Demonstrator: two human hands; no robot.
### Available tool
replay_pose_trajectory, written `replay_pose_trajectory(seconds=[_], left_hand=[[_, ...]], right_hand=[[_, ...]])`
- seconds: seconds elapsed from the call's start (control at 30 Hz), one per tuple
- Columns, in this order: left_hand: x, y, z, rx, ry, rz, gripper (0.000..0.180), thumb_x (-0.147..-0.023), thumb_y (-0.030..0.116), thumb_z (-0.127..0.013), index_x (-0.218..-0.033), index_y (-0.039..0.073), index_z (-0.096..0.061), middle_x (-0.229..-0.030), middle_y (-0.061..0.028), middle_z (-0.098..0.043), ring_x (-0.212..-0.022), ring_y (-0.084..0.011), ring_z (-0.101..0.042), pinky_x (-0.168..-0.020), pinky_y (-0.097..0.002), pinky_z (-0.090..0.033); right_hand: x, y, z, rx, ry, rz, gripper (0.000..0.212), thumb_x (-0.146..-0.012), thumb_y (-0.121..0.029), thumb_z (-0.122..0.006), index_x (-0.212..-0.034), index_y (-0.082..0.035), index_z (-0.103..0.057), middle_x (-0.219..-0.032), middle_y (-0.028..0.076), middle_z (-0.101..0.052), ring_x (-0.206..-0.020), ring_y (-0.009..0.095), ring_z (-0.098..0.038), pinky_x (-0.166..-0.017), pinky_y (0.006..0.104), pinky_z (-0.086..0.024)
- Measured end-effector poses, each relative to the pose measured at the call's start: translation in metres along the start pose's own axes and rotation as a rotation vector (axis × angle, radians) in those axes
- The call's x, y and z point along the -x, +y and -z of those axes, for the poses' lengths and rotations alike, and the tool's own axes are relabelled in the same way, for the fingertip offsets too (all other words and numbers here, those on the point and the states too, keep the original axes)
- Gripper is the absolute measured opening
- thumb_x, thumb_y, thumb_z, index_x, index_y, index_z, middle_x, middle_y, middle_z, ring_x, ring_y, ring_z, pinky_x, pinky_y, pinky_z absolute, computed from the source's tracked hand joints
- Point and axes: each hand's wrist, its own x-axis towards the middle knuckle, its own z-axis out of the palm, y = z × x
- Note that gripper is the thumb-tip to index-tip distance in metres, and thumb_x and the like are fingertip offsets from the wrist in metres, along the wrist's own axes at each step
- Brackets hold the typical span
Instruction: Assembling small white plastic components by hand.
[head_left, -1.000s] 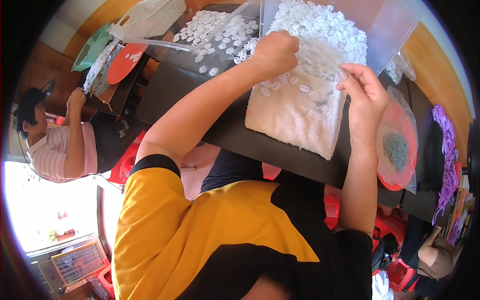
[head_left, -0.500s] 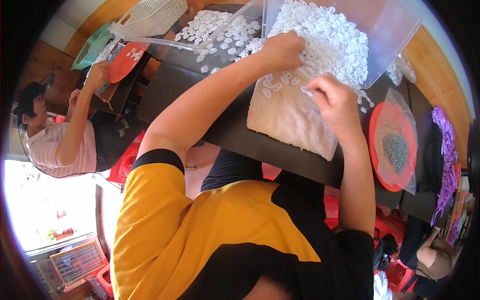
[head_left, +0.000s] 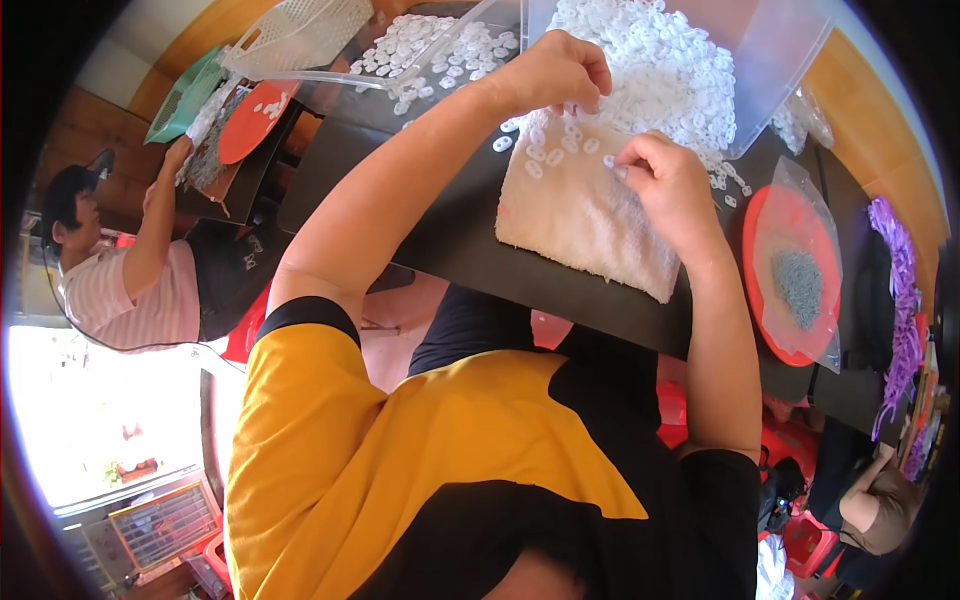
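Note:
My right hand (head_left: 668,188) hovers over the near part of a beige towel (head_left: 585,225). Thumb and forefinger pinch a small white plastic piece (head_left: 610,162). My left hand (head_left: 560,75) is bent inward at the towel's far edge, its fingertips pinched together; what lies between them is hard to make out. Several loose white oval pieces with two holes (head_left: 535,153) lie on the towel between the hands. Just beyond is a clear plastic bin (head_left: 785,75) holding a large heap of the same white pieces (head_left: 665,85).
To the right, a red plate (head_left: 752,270) carries a plastic bag of small grey metal parts (head_left: 797,285). Purple ribbon strands (head_left: 900,300) hang farther right. More white pieces (head_left: 405,50) are spread at the far left. A co-worker (head_left: 140,240) sits left by another red plate (head_left: 250,130).
My left hand has moved back and left from the heap's edge, its fingers now bent down toward the towel. My right hand stays near the same spot, still pinching.

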Motion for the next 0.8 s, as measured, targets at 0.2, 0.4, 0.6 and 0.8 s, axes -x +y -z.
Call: replay_pose_trajectory(seconds=[0.2, 0.4, 0.6, 0.8], left_hand=[[0.027, -0.009, 0.004, 0.125, 0.041, -0.075, 0.019, -0.075, 0.006, -0.067, -0.094, 0.002, -0.070, -0.083, -0.0040, -0.069, -0.078, -0.0108, -0.063, -0.071, -0.0257, -0.050], [0.047, -0.011, 0.006, -0.018, 0.031, -0.128, 0.017, -0.079, 0.008, -0.067, -0.095, 0.004, -0.070, -0.081, -0.0021, -0.067, -0.075, -0.0105, -0.061, -0.071, -0.0256, -0.049], [0.050, -0.031, -0.009, -0.439, 0.200, -0.422, 0.013, -0.075, 0.008, -0.067, -0.088, 0.007, -0.068, -0.086, -0.0039, -0.061, -0.082, -0.0197, -0.060, -0.073, -0.0306, -0.050], [0.040, -0.026, -0.026, -0.790, 0.239, -0.580, 0.013, -0.073, 0.010, -0.069, -0.086, 0.010, -0.066, -0.089, -0.0068, -0.057, -0.093, -0.0267, -0.058, -0.075, -0.0376, -0.050]], right_hand=[[-0.001, -0.004, 0.007, -0.033, 0.018, -0.021, 0.008, -0.078, -0.008, -0.065, -0.084, -0.003, -0.063, -0.081, 0.012, -0.064, -0.073, 0.029, -0.063, -0.067, 0.0372, -0.048], [0.001, -0.010, 0.009, -0.174, 0.100, -0.083, 0.009, -0.080, -0.006, -0.061, -0.088, -0.003, -0.065, -0.074, 0.011, -0.065, -0.065, 0.023, -0.063, -0.063, 0.0329, -0.047], [0.000, -0.010, 0.006, -0.107, -0.019, -0.088, 0.007, -0.083, 0.001, -0.061, -0.089, 0.001, -0.063, -0.070, -0.002, -0.058, -0.066, 0.004, -0.051, -0.061, 0.0226, -0.041], [-0.001, -0.005, 0.008, -0.161, 0.082, -0.088, 0.010, -0.080, -0.007, -0.063, -0.088, -0.002, -0.065, -0.068, 0.010, -0.064, -0.059, 0.017, -0.057, -0.059, 0.0306, -0.046]])
